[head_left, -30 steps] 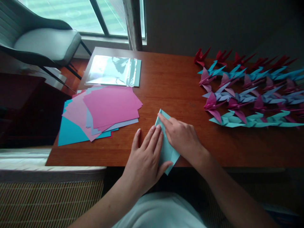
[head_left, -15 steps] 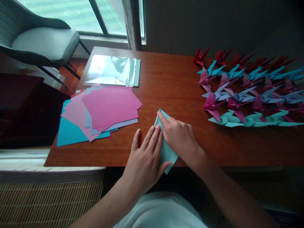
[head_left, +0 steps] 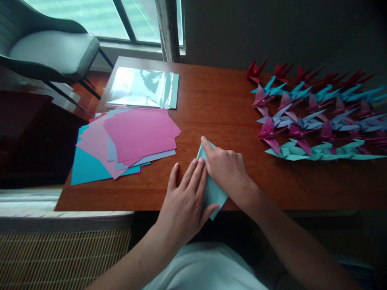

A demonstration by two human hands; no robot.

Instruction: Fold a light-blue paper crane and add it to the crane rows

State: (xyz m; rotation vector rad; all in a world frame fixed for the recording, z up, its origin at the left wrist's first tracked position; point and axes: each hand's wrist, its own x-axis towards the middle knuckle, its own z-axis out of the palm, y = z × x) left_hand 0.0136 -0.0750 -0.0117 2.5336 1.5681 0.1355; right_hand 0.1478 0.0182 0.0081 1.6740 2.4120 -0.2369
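A pale mint-green piece of origami paper (head_left: 215, 193), folded into a narrow kite-like shape, lies at the table's front edge with its lower tip sticking out over it. My left hand (head_left: 186, 197) rests flat on its left side, fingers stretched out and thumb spread across the lower part. Near the top point, my right hand (head_left: 226, 167) presses the paper with a straight index finger. Its other fingers curl under, and its thumb is hidden. Neither hand grips the paper. Part of the left edge is covered by my fingers.
Left of my hands, loose pink, lilac and blue paper sheets (head_left: 142, 135) overlap in a pile. Behind them lies a clear plastic packet of paper (head_left: 139, 88). Rows of folded paper cranes (head_left: 302, 121) stand on the right of the wooden table (head_left: 211, 100). A chair (head_left: 54, 52) is by the window.
My right index fingertip has slid slightly up to the paper's top point, covering it. My left hand and the paper stay almost where they were; the view has shifted slightly.
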